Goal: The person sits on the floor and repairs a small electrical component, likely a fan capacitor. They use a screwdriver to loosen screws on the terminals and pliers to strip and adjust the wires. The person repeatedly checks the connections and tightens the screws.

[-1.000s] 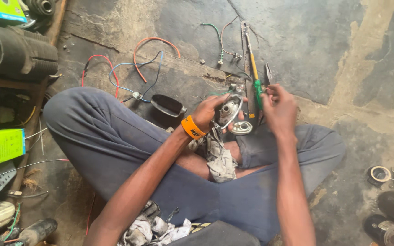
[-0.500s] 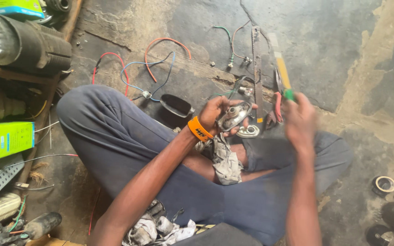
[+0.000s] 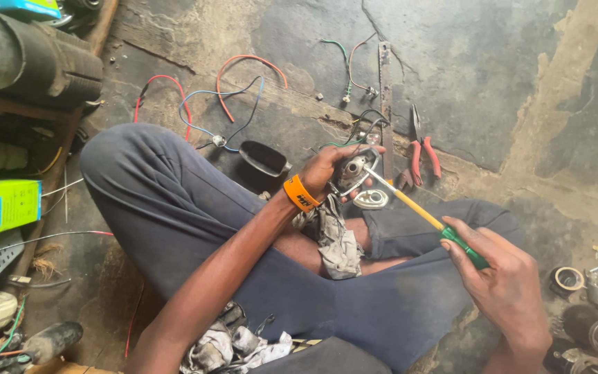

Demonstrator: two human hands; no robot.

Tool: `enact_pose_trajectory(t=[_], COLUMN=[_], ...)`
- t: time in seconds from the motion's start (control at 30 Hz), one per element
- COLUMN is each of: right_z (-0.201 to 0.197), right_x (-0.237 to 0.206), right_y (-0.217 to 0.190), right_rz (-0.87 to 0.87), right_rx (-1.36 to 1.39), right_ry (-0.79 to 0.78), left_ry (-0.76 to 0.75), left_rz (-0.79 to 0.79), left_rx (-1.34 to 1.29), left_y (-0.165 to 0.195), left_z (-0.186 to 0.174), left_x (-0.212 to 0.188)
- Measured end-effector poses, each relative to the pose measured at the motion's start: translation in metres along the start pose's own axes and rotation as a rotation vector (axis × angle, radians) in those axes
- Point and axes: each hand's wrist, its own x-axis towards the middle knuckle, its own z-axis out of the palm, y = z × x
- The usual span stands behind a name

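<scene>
A person sits cross-legged on a cracked concrete floor (image 3: 493, 76), working over their lap. The left hand (image 3: 327, 173), an orange wristband (image 3: 299, 193) on its wrist, is closed around a small metal part (image 3: 354, 170), rounded and silvery with a dark opening in its face and a bright rim, held up just above the knees. The right hand (image 3: 503, 284) is clamped on the green grip of a screwdriver (image 3: 423, 215) with a yellow shank; its metal tip touches the part's face. Black and green wires run from the part to the floor beyond. A greasy grey rag (image 3: 333, 239) lies on the lap below the left hand, and a shiny oval ring (image 3: 371, 200) rests just beside it.

On the far floor lie red-handled pliers (image 3: 420, 154), a flat metal file (image 3: 385, 97), loose red, orange, blue and green wires (image 3: 230, 90), and a dark oval cover (image 3: 263, 159). At left stand a green box (image 3: 1, 206) and a dark cylinder (image 3: 36, 59); at near right sit small round metal parts (image 3: 590, 305). The floor is stained, with a pale patch at right.
</scene>
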Motion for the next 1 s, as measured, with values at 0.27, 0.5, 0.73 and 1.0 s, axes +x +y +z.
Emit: enact_pose_trajectory(t=[0.27,0.5,0.73,1.0], right_z=[0.010,0.034,0.075,0.066], right_x=[0.005,-0.013,-0.022,-0.030], right_y=[0.012,0.039,0.089,0.050], right_rz=[-0.052,-0.001,0.155,-0.054], right_rx=[0.128,0.024,0.579,0.214], right_ry=[-0.044,-0.046,-0.121,0.050], left_ry=[-0.033,-0.053,-0.037,-0.011], left_rz=[0.006,-0.051,-0.094,-0.073], left_rx=[0.062,0.054,0.059,0.065], left_y=[0.008,0.010,0.016,0.014], left_z=[0.007,0.006,0.012,0.011], left_x=[-0.003,-0.006,-0.012,-0.007])
